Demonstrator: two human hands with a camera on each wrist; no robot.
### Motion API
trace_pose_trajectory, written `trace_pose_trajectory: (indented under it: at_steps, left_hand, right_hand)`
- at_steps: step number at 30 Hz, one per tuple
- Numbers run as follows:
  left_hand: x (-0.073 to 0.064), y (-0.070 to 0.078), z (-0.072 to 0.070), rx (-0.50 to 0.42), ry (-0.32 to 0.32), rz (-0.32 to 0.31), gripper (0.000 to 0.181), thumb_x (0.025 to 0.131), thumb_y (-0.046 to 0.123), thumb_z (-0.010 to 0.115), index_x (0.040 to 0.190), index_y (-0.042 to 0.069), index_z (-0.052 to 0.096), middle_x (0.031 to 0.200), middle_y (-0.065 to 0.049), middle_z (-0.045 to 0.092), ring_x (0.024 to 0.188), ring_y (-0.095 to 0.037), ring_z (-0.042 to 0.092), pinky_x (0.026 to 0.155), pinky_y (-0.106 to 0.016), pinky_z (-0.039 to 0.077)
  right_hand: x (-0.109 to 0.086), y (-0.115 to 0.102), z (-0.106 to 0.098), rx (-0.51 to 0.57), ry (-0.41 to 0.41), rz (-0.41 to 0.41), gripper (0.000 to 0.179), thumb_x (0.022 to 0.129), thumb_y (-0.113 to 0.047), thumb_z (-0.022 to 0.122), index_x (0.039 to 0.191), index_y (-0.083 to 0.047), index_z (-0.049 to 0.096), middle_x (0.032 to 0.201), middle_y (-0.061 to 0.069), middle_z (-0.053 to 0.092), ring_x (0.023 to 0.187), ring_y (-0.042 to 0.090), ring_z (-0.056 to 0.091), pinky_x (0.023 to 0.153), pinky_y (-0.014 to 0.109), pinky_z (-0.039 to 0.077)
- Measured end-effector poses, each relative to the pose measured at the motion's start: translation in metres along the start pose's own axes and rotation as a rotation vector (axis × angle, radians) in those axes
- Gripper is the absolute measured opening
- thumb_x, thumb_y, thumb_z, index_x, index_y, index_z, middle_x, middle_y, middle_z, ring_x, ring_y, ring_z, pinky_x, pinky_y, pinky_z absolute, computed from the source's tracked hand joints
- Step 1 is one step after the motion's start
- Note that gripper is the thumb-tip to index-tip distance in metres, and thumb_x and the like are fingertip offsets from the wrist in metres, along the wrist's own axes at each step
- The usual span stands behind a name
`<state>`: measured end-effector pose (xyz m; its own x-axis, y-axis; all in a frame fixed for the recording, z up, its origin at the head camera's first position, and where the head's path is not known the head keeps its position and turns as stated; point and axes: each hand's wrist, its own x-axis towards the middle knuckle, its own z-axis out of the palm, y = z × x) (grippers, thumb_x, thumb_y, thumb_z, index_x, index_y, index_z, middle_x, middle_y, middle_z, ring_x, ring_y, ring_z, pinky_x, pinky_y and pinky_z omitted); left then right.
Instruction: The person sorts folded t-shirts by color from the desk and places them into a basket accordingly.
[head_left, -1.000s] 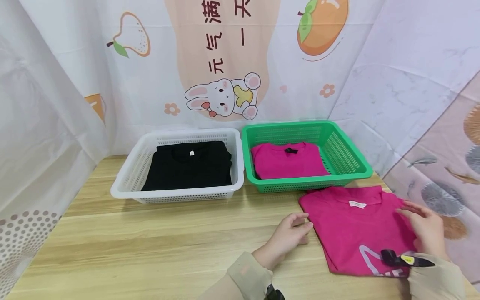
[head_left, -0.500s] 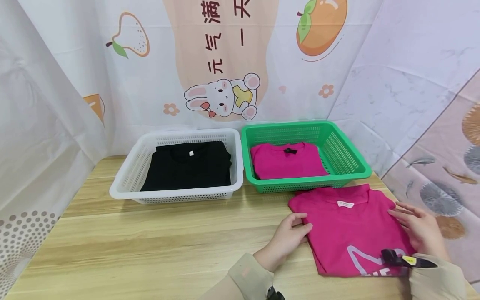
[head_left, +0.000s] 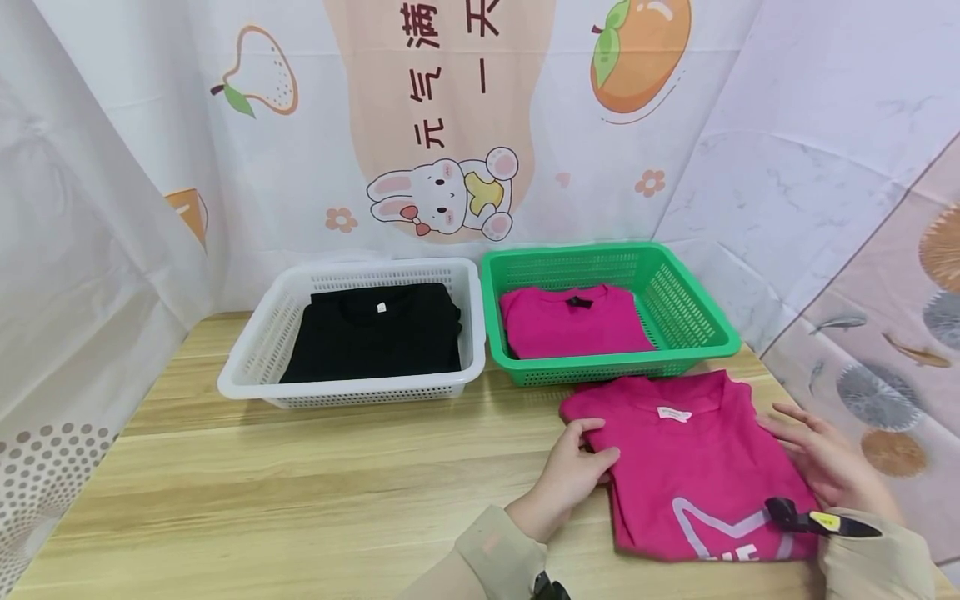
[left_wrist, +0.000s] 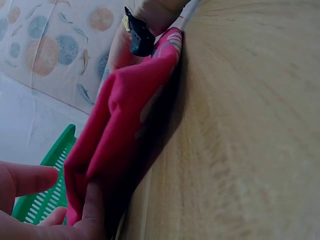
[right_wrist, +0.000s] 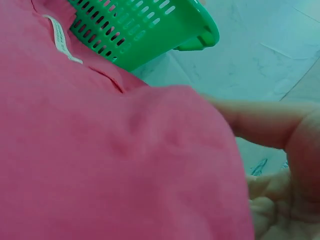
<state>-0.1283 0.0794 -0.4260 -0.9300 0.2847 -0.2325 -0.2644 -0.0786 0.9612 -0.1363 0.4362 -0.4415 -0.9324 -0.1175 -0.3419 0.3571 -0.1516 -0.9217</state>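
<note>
A folded pink T-shirt (head_left: 697, 467) with a white neck label and a pale star print lies on the table at the right. At its left edge is my left hand (head_left: 573, 475), the thumb and a finger touching the cloth. In the left wrist view, one finger (left_wrist: 93, 207) presses against the shirt's folded side, while another stays apart from it. My right hand (head_left: 832, 458) lies along the shirt's right edge, fingers fairly straight against the cloth. The right wrist view shows a finger behind the shirt's edge; its tip is hidden.
A green basket (head_left: 600, 363) behind the shirt holds another folded pink top (head_left: 577, 329). To its left, a white basket (head_left: 360, 389) contains folded black clothing (head_left: 378, 337). Printed curtains (head_left: 315, 192) enclose the back and sides of the wooden table (head_left: 300, 483).
The pink T-shirt has slid left across the table, up to my left hand. My right hand has moved left along with it; the left hand has hardly moved.
</note>
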Motion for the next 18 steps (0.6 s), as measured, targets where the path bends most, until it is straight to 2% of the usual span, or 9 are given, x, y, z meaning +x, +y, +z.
trace_pose_trajectory:
  at_steps: [3, 6, 8, 10, 13, 15, 16, 17, 18]
  left_hand:
    - [-0.002, 0.001, -0.001, 0.033, 0.005, 0.014, 0.042, 0.091, 0.005, 0.066, 0.131, 0.004, 0.055, 0.097, -0.005, 0.06, 0.07, -0.007, 0.055, 0.067, -0.02, 0.051]
    - [-0.003, 0.001, -0.001, 0.059, -0.002, 0.04, 0.042, 0.09, 0.004, 0.067, 0.13, 0.004, 0.056, 0.098, -0.005, 0.062, 0.07, -0.005, 0.055, 0.065, -0.017, 0.047]
    - [-0.003, 0.001, -0.002, 0.076, -0.007, 0.054, 0.042, 0.089, 0.003, 0.068, 0.129, 0.003, 0.056, 0.104, -0.005, 0.063, 0.071, -0.004, 0.055, 0.066, -0.016, 0.047]
    - [-0.003, 0.001, -0.002, 0.09, -0.012, 0.059, 0.042, 0.089, 0.004, 0.068, 0.129, 0.003, 0.057, 0.109, -0.006, 0.063, 0.074, -0.004, 0.056, 0.067, -0.016, 0.047]
    - [-0.002, 0.0, -0.003, 0.099, -0.016, 0.051, 0.042, 0.088, 0.004, 0.069, 0.129, 0.004, 0.058, 0.114, -0.007, 0.063, 0.08, -0.005, 0.059, 0.071, -0.017, 0.048]
    - [-0.002, 0.0, -0.002, 0.11, -0.013, 0.053, 0.042, 0.088, 0.004, 0.069, 0.129, 0.004, 0.058, 0.119, -0.008, 0.062, 0.091, -0.009, 0.062, 0.08, -0.021, 0.051]
    - [-0.002, 0.0, -0.002, 0.116, -0.01, 0.056, 0.042, 0.088, 0.004, 0.069, 0.128, 0.004, 0.059, 0.122, -0.009, 0.062, 0.098, -0.012, 0.063, 0.086, -0.024, 0.051]
    - [-0.002, 0.0, -0.002, 0.123, -0.004, 0.058, 0.041, 0.088, 0.004, 0.069, 0.128, 0.005, 0.059, 0.125, -0.01, 0.061, 0.104, -0.015, 0.063, 0.091, -0.027, 0.051]
    - [-0.002, 0.001, -0.001, 0.13, 0.001, 0.064, 0.041, 0.088, 0.005, 0.069, 0.128, 0.005, 0.059, 0.128, -0.011, 0.06, 0.111, -0.018, 0.061, 0.096, -0.031, 0.051]
  right_hand:
    - [0.001, 0.001, 0.001, -0.053, -0.044, -0.043, 0.027, 0.105, -0.012, 0.044, 0.126, -0.027, 0.034, 0.107, -0.018, 0.065, 0.096, 0.005, 0.067, 0.08, 0.025, 0.057]
    - [0.0, -0.001, 0.005, -0.156, -0.112, -0.078, 0.029, 0.105, -0.01, 0.042, 0.125, -0.032, 0.039, 0.112, -0.023, 0.063, 0.098, 0.003, 0.066, 0.081, 0.023, 0.057]
    - [-0.001, -0.003, 0.009, -0.261, -0.144, -0.095, 0.034, 0.106, -0.01, 0.041, 0.124, -0.039, 0.041, 0.114, -0.027, 0.061, 0.099, 0.002, 0.066, 0.08, 0.023, 0.057]
    - [-0.001, -0.005, 0.013, -0.38, -0.138, -0.094, 0.036, 0.106, -0.012, 0.041, 0.124, -0.043, 0.041, 0.113, -0.029, 0.059, 0.099, -0.001, 0.065, 0.08, 0.024, 0.057]
    - [-0.002, -0.007, 0.018, -0.581, -0.092, -0.076, 0.039, 0.107, -0.019, 0.042, 0.145, -0.028, 0.037, 0.122, -0.016, 0.059, 0.097, -0.006, 0.062, 0.079, 0.024, 0.057]
    - [-0.003, -0.007, 0.02, -0.674, -0.058, -0.05, 0.049, 0.107, -0.024, 0.043, 0.152, -0.013, 0.029, 0.127, -0.007, 0.057, 0.096, -0.01, 0.059, 0.079, 0.023, 0.056]
    - [-0.003, -0.007, 0.02, -0.701, -0.052, -0.048, 0.053, 0.107, -0.025, 0.043, 0.154, -0.009, 0.026, 0.127, -0.007, 0.056, 0.096, -0.011, 0.058, 0.079, 0.022, 0.056]
    - [-0.004, -0.007, 0.02, -0.703, -0.058, -0.053, 0.053, 0.107, -0.025, 0.043, 0.155, -0.009, 0.026, 0.128, -0.008, 0.055, 0.097, -0.012, 0.057, 0.079, 0.022, 0.056]
    - [-0.004, -0.007, 0.02, -0.683, -0.068, -0.058, 0.048, 0.107, -0.024, 0.042, 0.153, -0.019, 0.031, 0.128, -0.012, 0.056, 0.097, -0.011, 0.058, 0.079, 0.023, 0.056]
